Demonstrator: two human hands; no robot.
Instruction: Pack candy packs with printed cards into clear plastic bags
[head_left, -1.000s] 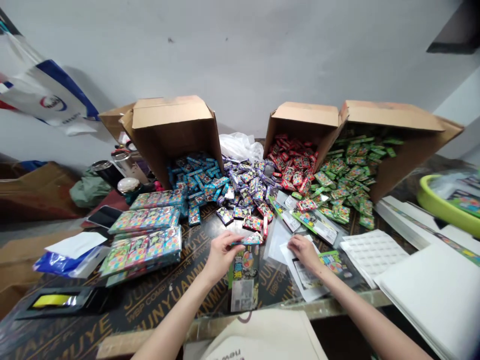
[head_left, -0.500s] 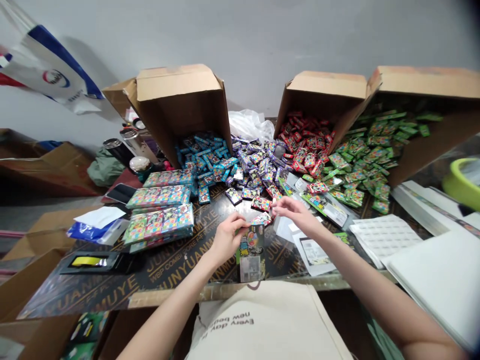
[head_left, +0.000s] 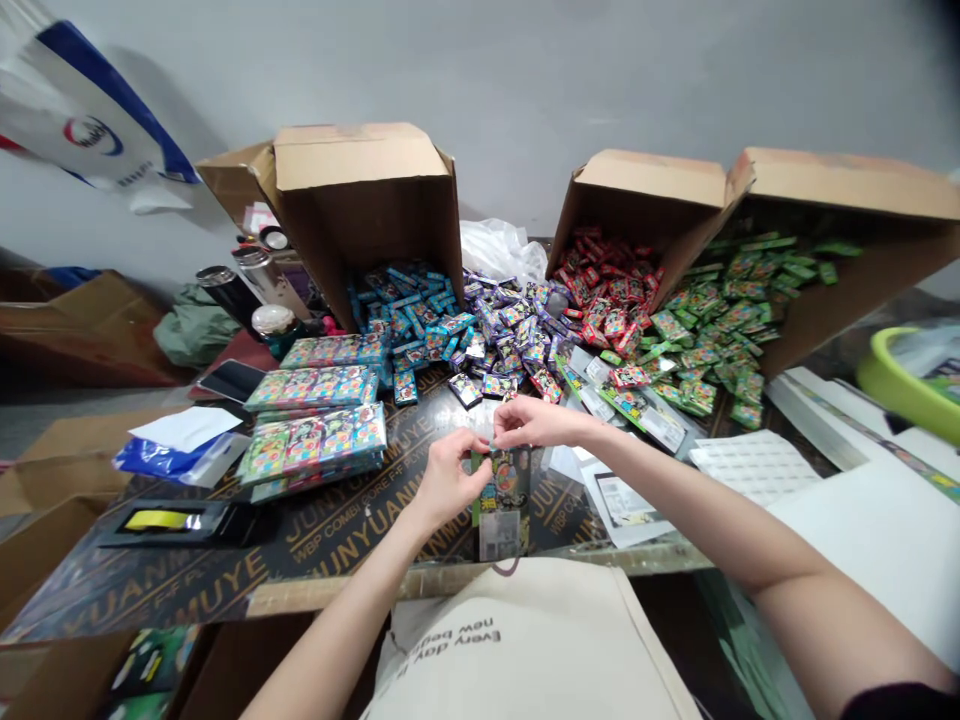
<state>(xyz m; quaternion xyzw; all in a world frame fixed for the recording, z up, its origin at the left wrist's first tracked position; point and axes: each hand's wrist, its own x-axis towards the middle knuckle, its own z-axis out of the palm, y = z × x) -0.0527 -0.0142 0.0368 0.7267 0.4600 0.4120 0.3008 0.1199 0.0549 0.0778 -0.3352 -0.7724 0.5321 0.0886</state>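
Observation:
A dark printed pouch [head_left: 504, 500] with green edging and a clear window hangs upright near the table's front edge. My left hand [head_left: 452, 480] pinches its upper left corner, thumb and forefinger together. Close against those fingertips, at the pouch's top edge, my right hand [head_left: 541, 420] is also closed in a pinch. What lies between the right fingertips is hidden. Just beyond the hands are small purple candy-like boxes [head_left: 499, 386] and a red box [head_left: 546, 385]. Loose printed pouches [head_left: 649, 415] lie to the right of my right hand.
Tipped cartons hold heaps of blue boxes [head_left: 409, 300], red boxes [head_left: 604, 285] and green boxes [head_left: 739, 300]. Filled packs [head_left: 319, 440] are stacked at left, near a tape-holding black tray [head_left: 176, 522], a phone [head_left: 231, 380] and flasks [head_left: 259, 270]. White sheets [head_left: 754, 465] lie at right.
My right hand has moved left from the small red boxes to the pouch's top edge, meeting my left hand. It now covers where those boxes lay. The view has shifted slightly.

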